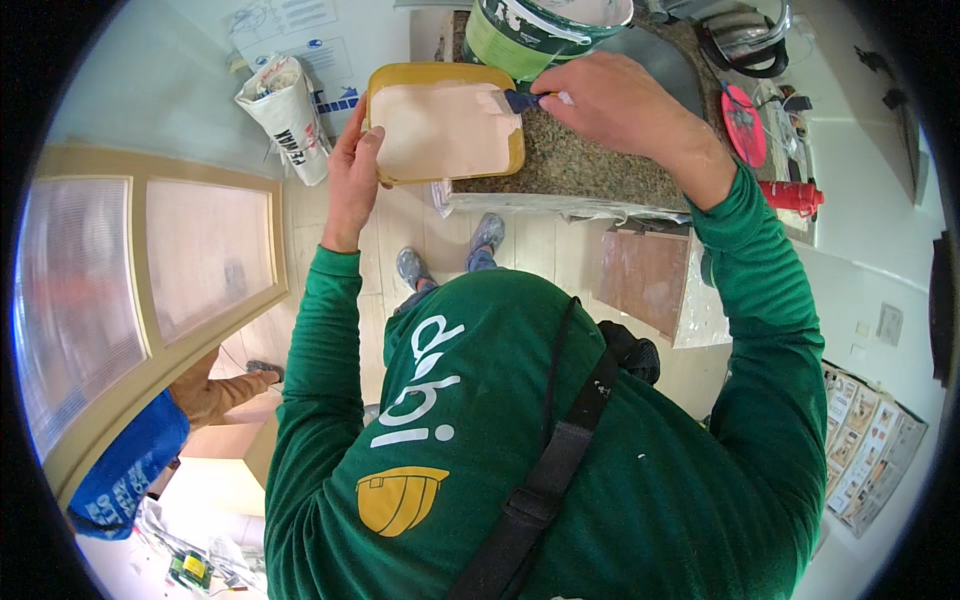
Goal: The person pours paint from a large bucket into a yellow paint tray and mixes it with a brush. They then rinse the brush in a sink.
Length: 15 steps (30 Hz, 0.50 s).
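My left hand (352, 170) grips the left side of a yellow plastic tub (440, 73), thumb over its rim. Pale pinkish paint (430, 132) fills much of the tub. A paintbrush (520, 101) with a dark blue handle is held in my closed right hand (622, 108). Its bristles are coated in paint and sit at the right side of the tub, over or against the paint. Just behind the tub stands a green paint bucket (520, 40), its wall smeared with paint.
A speckled stone countertop (590, 160) runs under the bucket, with a kettle (750, 40), a pink disc (743, 125) and a red bottle (792, 197) at right. A white bag (287, 115) is at left. Beyond the glazed door (210, 235), another person's tan-clad leg (215, 388) shows.
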Each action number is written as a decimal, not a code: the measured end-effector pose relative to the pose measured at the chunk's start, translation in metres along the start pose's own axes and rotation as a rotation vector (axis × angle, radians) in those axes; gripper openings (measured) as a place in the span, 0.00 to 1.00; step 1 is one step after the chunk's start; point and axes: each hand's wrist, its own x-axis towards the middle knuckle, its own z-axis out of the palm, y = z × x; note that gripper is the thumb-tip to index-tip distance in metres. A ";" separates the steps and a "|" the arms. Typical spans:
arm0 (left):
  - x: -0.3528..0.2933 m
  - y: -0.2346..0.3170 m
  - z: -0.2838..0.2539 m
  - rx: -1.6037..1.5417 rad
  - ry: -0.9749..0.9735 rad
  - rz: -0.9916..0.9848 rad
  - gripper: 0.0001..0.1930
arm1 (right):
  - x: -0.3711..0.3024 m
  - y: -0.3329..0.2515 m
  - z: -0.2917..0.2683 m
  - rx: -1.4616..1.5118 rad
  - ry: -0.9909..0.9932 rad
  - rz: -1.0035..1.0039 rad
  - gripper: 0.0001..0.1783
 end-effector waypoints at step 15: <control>0.020 -0.005 -0.017 -0.003 -0.054 0.033 0.30 | -0.021 0.075 0.034 0.433 -0.148 0.271 0.19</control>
